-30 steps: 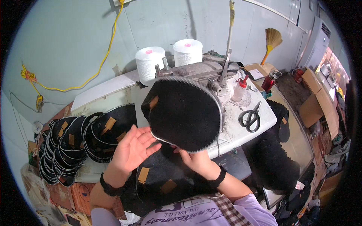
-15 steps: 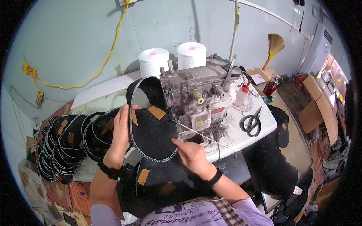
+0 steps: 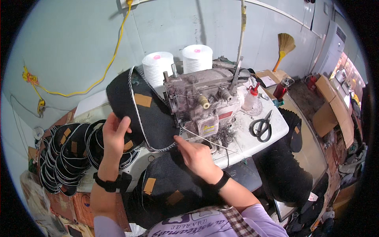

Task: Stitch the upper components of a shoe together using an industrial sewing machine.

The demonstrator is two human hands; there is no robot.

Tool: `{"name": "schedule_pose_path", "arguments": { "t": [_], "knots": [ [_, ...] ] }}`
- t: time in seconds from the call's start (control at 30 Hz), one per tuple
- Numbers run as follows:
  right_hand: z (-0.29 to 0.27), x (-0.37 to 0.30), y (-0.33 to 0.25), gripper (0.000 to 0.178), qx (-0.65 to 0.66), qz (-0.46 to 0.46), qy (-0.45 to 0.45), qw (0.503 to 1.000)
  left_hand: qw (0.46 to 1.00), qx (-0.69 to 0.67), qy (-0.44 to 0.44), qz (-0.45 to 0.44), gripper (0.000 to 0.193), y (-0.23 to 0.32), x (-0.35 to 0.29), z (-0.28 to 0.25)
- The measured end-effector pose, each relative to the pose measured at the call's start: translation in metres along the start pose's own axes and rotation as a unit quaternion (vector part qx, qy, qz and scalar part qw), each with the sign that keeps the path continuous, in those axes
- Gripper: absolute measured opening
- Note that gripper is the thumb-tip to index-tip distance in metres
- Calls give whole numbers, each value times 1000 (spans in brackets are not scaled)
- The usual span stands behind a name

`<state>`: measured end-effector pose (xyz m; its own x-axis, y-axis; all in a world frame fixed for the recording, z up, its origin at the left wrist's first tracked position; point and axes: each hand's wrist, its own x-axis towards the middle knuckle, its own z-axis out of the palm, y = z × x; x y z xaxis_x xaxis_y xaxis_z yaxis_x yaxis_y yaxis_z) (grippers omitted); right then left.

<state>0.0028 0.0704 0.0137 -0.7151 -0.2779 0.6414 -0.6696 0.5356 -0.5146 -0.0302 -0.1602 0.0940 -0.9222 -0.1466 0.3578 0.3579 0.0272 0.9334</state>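
Note:
A long black insole with white stitching along its edge lies curved against the left side of a dusty overlock sewing machine. A tan patch sits on it. My left hand grips the insole's raised left side, its thumb on the near face. At the insole's lower right edge, close to the machine, my right hand presses with the index finger, other fingers curled; its thumb is hidden. A pale thread runs from the machine across the white table.
Several edged insoles are heaped at left; more black pieces lie before me and in a stack at right. Black scissors, a red-capped bottle and two white thread cones stand around the machine.
The insole has turned, its far part swinging left and rising away from the machine. My left hand has moved left with it; my right hand has shifted slightly up and left along the edge.

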Motion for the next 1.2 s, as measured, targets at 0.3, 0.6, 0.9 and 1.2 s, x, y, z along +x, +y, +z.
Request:
{"name": "schedule_pose_path", "arguments": {
  "t": [0.3,0.6,0.9,1.2],
  "knots": [
    [-2,1,2,33,10,5,9,1000,984,144,-107,6,28,21,-69,-5],
    [-5,-4,7,35,6,17,6,1000,946,213,-224,97,18,29,-95,26],
    [-7,-14,5,38,49,108,18,993,926,298,-154,176,17,-16,-50,30],
    [-49,-48,21,22,76,181,-22,980,899,384,111,-179,48,-95,6,-70]
  ]
}}
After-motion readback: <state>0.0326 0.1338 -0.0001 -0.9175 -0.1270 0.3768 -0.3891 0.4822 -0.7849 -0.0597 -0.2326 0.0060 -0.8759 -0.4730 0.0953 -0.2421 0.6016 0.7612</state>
